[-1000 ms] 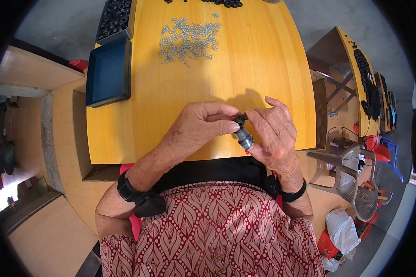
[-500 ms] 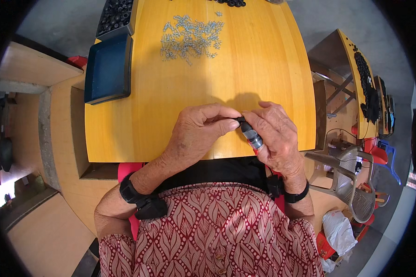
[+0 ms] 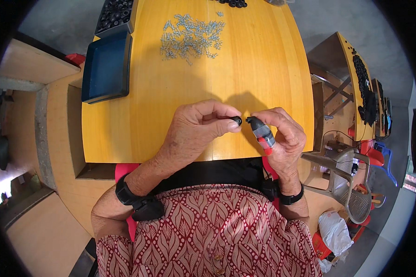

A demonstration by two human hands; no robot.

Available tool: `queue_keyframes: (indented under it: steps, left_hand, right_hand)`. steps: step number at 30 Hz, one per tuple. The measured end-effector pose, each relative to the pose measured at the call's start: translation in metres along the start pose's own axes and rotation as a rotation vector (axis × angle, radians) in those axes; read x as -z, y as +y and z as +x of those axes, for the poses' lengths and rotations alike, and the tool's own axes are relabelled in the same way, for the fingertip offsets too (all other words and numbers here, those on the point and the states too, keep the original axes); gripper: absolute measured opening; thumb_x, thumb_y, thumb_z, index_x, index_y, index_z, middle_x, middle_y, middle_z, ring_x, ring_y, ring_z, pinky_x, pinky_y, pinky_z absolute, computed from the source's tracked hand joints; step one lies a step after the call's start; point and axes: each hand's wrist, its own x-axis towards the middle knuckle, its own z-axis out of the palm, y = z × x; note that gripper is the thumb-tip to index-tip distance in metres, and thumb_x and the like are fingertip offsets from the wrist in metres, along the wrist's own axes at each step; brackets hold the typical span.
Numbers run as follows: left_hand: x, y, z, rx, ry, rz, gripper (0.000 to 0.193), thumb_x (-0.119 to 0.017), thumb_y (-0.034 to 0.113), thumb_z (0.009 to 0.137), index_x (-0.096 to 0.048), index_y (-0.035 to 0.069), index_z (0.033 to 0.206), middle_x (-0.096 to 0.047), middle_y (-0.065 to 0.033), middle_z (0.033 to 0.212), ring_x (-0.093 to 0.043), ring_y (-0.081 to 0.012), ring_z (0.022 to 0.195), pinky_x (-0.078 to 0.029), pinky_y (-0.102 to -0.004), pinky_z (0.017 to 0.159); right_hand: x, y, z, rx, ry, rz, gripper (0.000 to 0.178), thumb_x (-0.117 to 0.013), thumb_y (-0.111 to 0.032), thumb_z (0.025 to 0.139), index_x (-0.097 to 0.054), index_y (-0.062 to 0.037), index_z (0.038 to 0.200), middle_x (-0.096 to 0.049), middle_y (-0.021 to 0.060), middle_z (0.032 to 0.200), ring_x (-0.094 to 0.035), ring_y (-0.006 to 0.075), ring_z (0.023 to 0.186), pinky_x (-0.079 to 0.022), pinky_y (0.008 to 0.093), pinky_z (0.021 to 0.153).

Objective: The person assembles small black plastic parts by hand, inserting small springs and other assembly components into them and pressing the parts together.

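Observation:
Over the near edge of the yellow table, my left hand point(image 3: 189, 127) pinches a small round black part point(image 3: 236, 120) with a hole in its face between thumb and forefinger. Just to its right, my right hand point(image 3: 285, 138) is wrapped round a short hand tool point(image 3: 261, 131). This tool has a black tapered head, a clear or grey band and a red lower portion; its exact kind cannot be made out. Its narrow black tip points toward the part, with a small gap between them. Farther back lies a scatter of small shiny silvery pieces point(image 3: 192, 38).
An open dark blue tray point(image 3: 107, 95) sits at the table's left edge. Behind it stands a box point(image 3: 114, 28) of round black parts. More black parts point(image 3: 235, 3) lie at the far edge. A grey chair point(image 3: 344, 177) and another table point(image 3: 351, 78) stand to the right.
The tool tip and the black part, together before, are now apart. My right hand has shifted slightly right with the tool, showing more of its red portion.

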Motion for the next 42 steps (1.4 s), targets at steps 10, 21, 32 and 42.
queue_keyframes:
  steps: [10,21,32,42]
  left_hand:
    - [0.000,-0.002,0.000,0.039,0.005,-0.022,0.020,-0.063,0.003,0.088,-0.064,-0.003,0.107,-0.067,-0.0079,0.096,-0.064,-0.0135,0.090,-0.051,-0.0251,0.083]
    - [0.001,-0.007,0.000,0.027,-0.013,-0.007,0.019,-0.062,0.002,0.088,-0.063,-0.004,0.106,-0.067,-0.0087,0.095,-0.064,-0.0138,0.090,-0.051,-0.0263,0.084]
    - [0.001,-0.011,0.000,0.050,0.043,-0.031,0.018,-0.063,0.003,0.088,-0.064,-0.003,0.105,-0.067,-0.0055,0.096,-0.062,-0.0108,0.090,-0.049,-0.0239,0.084]
    - [-0.002,-0.013,0.001,0.081,0.107,-0.059,0.018,-0.064,0.005,0.088,-0.065,-0.002,0.105,-0.067,-0.0050,0.096,-0.061,-0.0100,0.091,-0.049,-0.0239,0.083]
  right_hand:
    - [-0.002,0.000,-0.001,-0.019,-0.016,0.023,0.020,-0.068,0.001,0.073,-0.067,0.0011,0.093,-0.066,0.0116,0.084,-0.065,0.0222,0.078,-0.051,0.0288,0.070]
    - [-0.005,0.001,-0.001,0.016,-0.030,-0.032,0.021,-0.068,0.001,0.071,-0.067,0.0008,0.092,-0.066,0.0121,0.083,-0.066,0.0237,0.076,-0.052,0.0301,0.067]
    - [-0.016,-0.001,-0.003,0.269,-0.013,-0.360,0.030,-0.069,-0.001,0.067,-0.065,0.0029,0.097,-0.062,0.0146,0.082,-0.063,0.0285,0.074,-0.053,0.0387,0.075]
    - [-0.029,-0.004,-0.010,0.234,-0.009,-0.510,0.039,-0.072,-0.008,0.070,-0.063,0.0028,0.106,-0.062,0.0120,0.084,-0.061,0.0248,0.077,-0.044,0.0473,0.094]
